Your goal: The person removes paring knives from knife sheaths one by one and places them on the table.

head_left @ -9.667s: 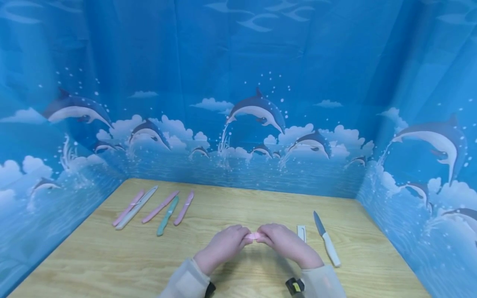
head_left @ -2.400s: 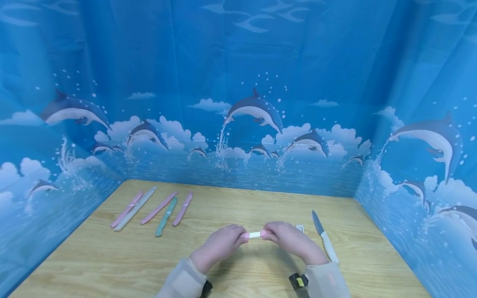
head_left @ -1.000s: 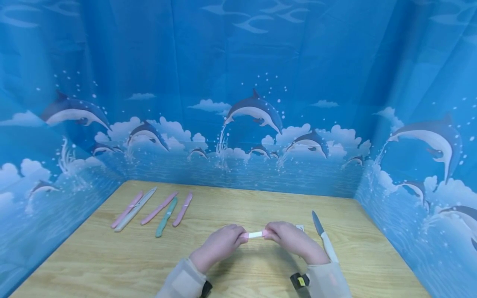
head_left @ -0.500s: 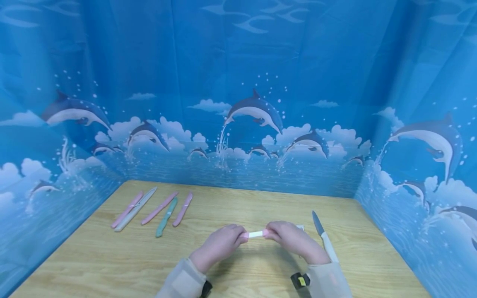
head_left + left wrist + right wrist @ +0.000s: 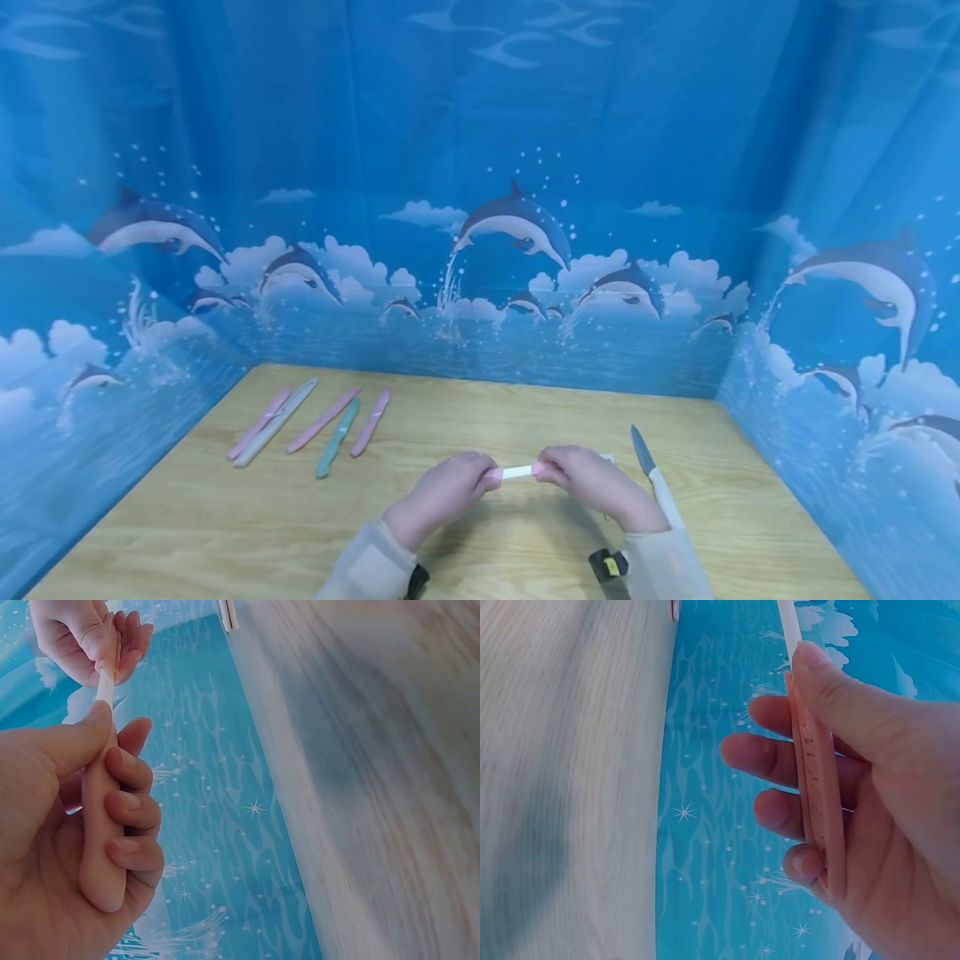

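Between my hands, above the table, is a small pink paring knife with part of its pale blade [image 5: 517,472] showing. My left hand [image 5: 442,492] grips the rounded pink handle [image 5: 103,855], thumb pressed along it and fingers curled around. On the other side, my right hand [image 5: 596,487] holds the slotted pink sheath [image 5: 817,780] between thumb and fingers. The blade tip is hidden inside the sheath. Just behind the right hand, a white sheath [image 5: 608,457] is mostly covered. A white-handled knife [image 5: 663,496] with a bare dark blade lies right of that hand.
Several sheathed knives lie at the table's [image 5: 225,525] left: a pink one [image 5: 258,423] against a white one [image 5: 276,422], another pink one [image 5: 322,421], a green one [image 5: 337,437] and a further pink one [image 5: 371,422]. Blue dolphin-print curtains [image 5: 465,350] enclose the table's back and sides.
Earlier the pink handle and sheath met; now a length of blade shows between them. Over the last second, the right hand has shifted slightly right with the sheath, while the left hand stays nearly still.
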Demonstrator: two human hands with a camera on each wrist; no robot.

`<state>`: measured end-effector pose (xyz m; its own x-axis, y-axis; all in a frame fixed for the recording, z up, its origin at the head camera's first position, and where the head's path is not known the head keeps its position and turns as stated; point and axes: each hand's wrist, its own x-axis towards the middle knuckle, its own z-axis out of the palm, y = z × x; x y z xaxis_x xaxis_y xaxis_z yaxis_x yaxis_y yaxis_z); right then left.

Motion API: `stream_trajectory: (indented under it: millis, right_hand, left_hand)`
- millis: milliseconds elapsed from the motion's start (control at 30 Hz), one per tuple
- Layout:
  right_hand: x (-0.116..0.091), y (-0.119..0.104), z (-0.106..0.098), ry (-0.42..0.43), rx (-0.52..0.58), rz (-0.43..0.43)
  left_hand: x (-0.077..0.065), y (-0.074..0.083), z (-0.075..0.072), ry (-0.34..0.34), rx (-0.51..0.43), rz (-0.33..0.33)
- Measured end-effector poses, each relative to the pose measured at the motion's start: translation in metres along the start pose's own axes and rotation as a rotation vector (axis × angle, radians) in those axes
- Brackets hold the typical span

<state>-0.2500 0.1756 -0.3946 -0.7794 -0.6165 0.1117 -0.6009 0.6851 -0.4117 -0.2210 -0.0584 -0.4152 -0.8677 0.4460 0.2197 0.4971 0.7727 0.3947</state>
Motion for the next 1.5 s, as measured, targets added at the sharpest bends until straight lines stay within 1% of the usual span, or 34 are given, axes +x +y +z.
stream_trajectory:
  millis: [233, 600, 767, 1200, 1333, 1500]
  right_hand:
    - [0.000, -0.001, -0.002, -0.004, 0.000, 0.001]
    - [-0.002, -0.001, -0.006, 0.014, -0.023, -0.007]
    - [-0.002, -0.001, -0.006, 0.013, -0.027, -0.007]
    - [-0.004, 0.002, -0.005, 0.019, -0.025, 0.016]
    - [-0.005, 0.003, -0.006, 0.025, -0.032, 0.022]
    - [-0.007, 0.009, -0.009, 0.040, -0.070, 0.047]
  left_hand:
    - [0.000, 0.000, 0.000, 0.001, 0.001, -0.002]
    - [0.000, 0.000, 0.000, 0.011, 0.013, 0.001]
    - [0.000, -0.001, 0.000, 0.008, 0.002, 0.002]
    - [0.000, -0.001, -0.002, 0.010, 0.009, 0.006]
    - [-0.001, -0.001, -0.002, 0.003, 0.003, -0.006]
    - [-0.003, -0.004, -0.003, 0.009, 0.015, -0.023]
